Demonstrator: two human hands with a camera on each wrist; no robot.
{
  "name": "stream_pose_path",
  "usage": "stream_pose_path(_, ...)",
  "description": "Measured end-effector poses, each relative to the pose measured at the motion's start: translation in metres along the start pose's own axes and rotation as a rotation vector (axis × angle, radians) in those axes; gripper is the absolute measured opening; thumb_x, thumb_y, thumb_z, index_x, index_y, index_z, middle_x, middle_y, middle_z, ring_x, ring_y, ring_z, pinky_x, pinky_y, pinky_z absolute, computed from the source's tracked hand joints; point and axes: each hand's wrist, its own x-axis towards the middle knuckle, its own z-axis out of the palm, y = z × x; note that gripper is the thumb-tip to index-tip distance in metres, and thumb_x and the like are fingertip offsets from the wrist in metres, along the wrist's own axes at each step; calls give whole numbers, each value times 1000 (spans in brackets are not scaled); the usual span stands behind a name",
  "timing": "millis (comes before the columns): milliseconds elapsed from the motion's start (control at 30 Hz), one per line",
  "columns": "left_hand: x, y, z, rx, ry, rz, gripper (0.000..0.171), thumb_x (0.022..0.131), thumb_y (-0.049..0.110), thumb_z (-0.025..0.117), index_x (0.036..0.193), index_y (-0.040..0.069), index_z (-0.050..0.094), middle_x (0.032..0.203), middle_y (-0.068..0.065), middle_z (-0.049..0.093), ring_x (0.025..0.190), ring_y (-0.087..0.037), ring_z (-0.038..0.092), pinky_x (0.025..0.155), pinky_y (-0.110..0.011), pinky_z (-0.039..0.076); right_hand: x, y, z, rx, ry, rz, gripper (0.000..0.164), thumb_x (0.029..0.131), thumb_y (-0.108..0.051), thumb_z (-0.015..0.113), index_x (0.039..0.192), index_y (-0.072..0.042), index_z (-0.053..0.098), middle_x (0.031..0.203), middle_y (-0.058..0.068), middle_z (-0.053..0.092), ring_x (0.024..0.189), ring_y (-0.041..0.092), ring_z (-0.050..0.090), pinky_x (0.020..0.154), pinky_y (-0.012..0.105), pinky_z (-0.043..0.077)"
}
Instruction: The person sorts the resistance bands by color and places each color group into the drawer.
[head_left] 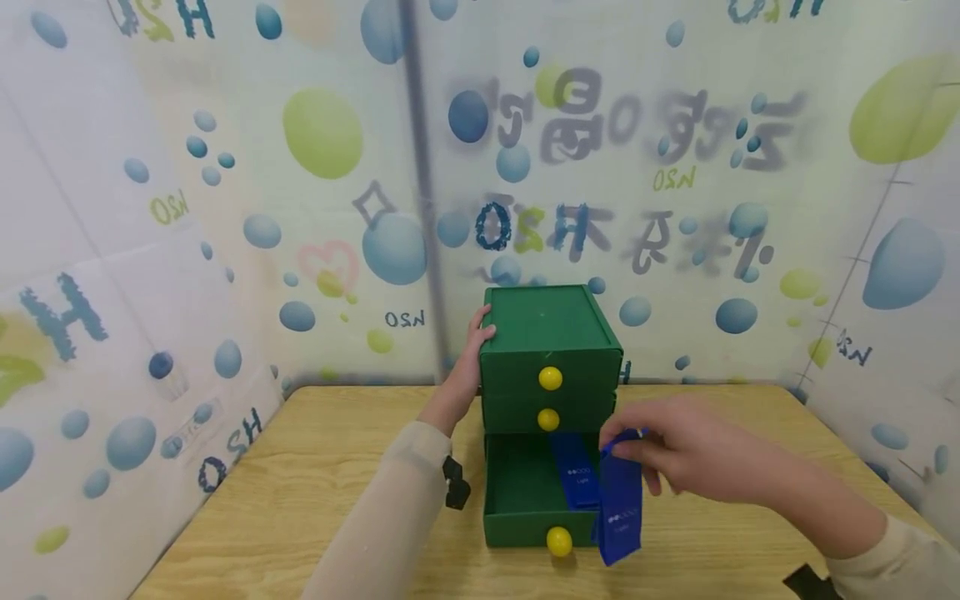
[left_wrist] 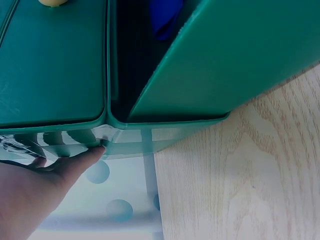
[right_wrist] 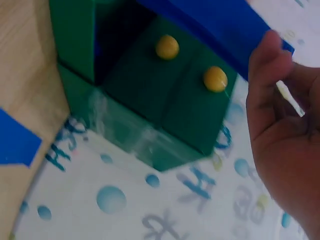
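A green drawer cabinet (head_left: 551, 321) with yellow knobs stands on the table, its bottom drawer (head_left: 517, 529) pulled out. My left hand (head_left: 467, 367) rests on the cabinet's left side, fingertips at the top edge. In the left wrist view the fingers (left_wrist: 82, 162) lie against the side wall. Over the drawer's front right corner, my right hand (head_left: 675, 446) pinches the top of a flat blue packet (head_left: 622, 521), which hangs down with small white print and dots. A second, similar blue packet (head_left: 573, 475) lies in the drawer. The right wrist view shows the held packet (right_wrist: 215, 25) slanting from the fingertips.
The wood-grain table (head_left: 315, 467) runs back to a patterned curtain (head_left: 322, 250) that also covers both sides. In the right wrist view a blue piece (right_wrist: 17, 140) shows at the left edge, over the wood. The upper two drawers are closed, with knobs (head_left: 551, 378).
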Motion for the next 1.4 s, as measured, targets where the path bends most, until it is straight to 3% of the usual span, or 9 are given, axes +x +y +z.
stream_pose_path(167, 0, -3, -2, 1, 1, 2, 63, 108, 57, 31, 168, 45, 16, 182, 4, -1, 167, -34, 7, 129, -72, 13, 34, 5, 28, 19, 61, 25, 14, 107, -11, 62, 116, -14, 73, 109, 2, 67, 71, 4, 68, 62, 25, 60)
stream_pose_path(300, 0, -3, -2, 8, -3, 6, 63, 108, 57, 30, 168, 45, 15, 182, 4, -2, 167, -33, 6, 129, -71, 12, 51, 10, 43, 26, 117, 55, 14, 106, -10, 64, 114, -10, 74, 110, 4, 68, 79, 5, 69, 70, 21, 60)
stream_pose_path(467, 0, 0, -1, -6, -3, -4, 62, 108, 58, 31, 167, 46, 16, 181, 3, 0, 166, -34, 11, 127, -72, 17, 66, 19, 59, -63, 150, 49, 12, 104, -14, 67, 112, -13, 76, 109, 0, 71, 80, 1, 64, 70, 20, 56)
stream_pose_path(733, 0, 0, -1, -6, -7, 22, 62, 109, 56, 31, 168, 44, 16, 181, 2, 1, 167, -32, 9, 130, -67, 14, 77, 31, 77, -125, 135, 31, 12, 102, -11, 69, 110, -16, 77, 109, -3, 74, 97, 11, 71, 82, 28, 60)
stream_pose_path(1067, 0, 1, -1, -12, -1, 32, 64, 109, 51, 32, 169, 39, 16, 181, -1, 0, 167, -34, 8, 130, -67, 13, 85, 36, 90, -148, 117, 51, 17, 103, -7, 67, 116, -8, 77, 116, 4, 78, 111, 25, 74, 94, 45, 62)
stream_pose_path(1400, -2, 2, -1, -15, -7, 19, 63, 109, 53, 31, 169, 42, 16, 181, 0, 2, 166, -34, 11, 129, -68, 16, 83, 35, 91, -148, 155, -27, 18, 98, -2, 71, 113, -8, 78, 115, 6, 79, 101, 20, 78, 84, 31, 64)
